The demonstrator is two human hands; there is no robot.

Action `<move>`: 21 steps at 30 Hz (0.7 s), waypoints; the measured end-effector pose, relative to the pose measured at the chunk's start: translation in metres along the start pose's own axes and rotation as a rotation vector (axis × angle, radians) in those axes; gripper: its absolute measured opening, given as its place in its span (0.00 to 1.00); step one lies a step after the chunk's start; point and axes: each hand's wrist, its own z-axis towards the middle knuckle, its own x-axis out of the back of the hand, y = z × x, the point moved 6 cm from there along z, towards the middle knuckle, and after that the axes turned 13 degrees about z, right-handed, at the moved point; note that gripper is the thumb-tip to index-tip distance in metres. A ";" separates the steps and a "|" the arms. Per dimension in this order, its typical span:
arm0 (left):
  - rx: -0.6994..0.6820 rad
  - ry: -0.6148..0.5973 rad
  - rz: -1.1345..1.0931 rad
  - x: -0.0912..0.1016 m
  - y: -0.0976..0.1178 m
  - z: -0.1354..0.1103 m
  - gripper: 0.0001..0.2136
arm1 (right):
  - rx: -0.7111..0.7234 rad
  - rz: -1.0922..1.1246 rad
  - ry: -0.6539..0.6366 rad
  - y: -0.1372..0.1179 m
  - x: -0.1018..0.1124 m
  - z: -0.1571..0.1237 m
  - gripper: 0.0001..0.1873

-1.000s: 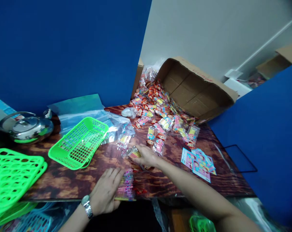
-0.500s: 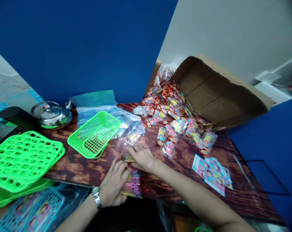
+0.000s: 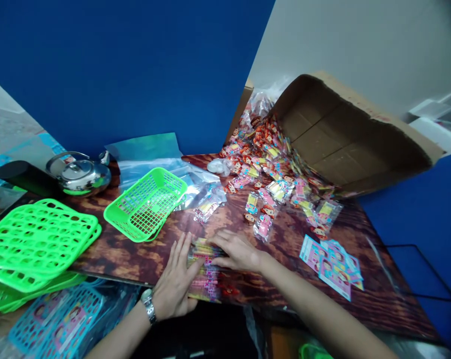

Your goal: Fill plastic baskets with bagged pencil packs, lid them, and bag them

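A row of small clear packets (image 3: pixel 206 285) with pink and yellow contents lies close together at the table's front edge. Along its left side, my left hand (image 3: pixel 176 279) is open, its fingers stretched straight and its thumb reaching over the packets. My right hand (image 3: pixel 235 251) is at the far right end of the row. Its fingers are slightly bent and apart from the thumb, with the tips touching the packets. Just beyond is a loose clear bag of packets (image 3: pixel 207 209). To the right of it lie several doll-shaped packets (image 3: pixel 263 225).
A tipped cardboard box (image 3: pixel 345 134) spills a heap of doll packets (image 3: pixel 262 154). Printed cards (image 3: pixel 333 269) lie at right. At left are a green basket (image 3: pixel 145 207), stacked green lattice panels (image 3: pixel 42 239), a steel kettle (image 3: pixel 81 177) and a black cylinder (image 3: pixel 25 177). Blue baskets (image 3: pixel 61 319) sit below the edge.
My right hand has shifted right, off the top of the row, and its thumb has spread from the fingers. My left fingers have straightened along the packets. The view has turned slightly.
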 end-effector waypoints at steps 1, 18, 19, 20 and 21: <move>0.000 -0.010 -0.011 0.000 0.000 0.000 0.35 | 0.010 0.017 0.011 -0.001 0.000 -0.001 0.25; -0.016 -0.016 -0.044 -0.004 -0.001 0.001 0.38 | -0.059 0.005 0.038 0.012 -0.002 -0.005 0.30; -0.014 -0.011 -0.034 -0.003 -0.001 0.002 0.37 | -0.040 -0.002 0.032 0.012 -0.003 -0.001 0.27; -0.011 -0.006 -0.024 -0.002 -0.001 0.004 0.36 | -0.020 -0.010 0.030 0.012 -0.004 0.003 0.25; -0.008 -0.001 -0.014 -0.001 -0.001 0.006 0.35 | -0.005 -0.020 0.030 0.011 -0.005 0.007 0.24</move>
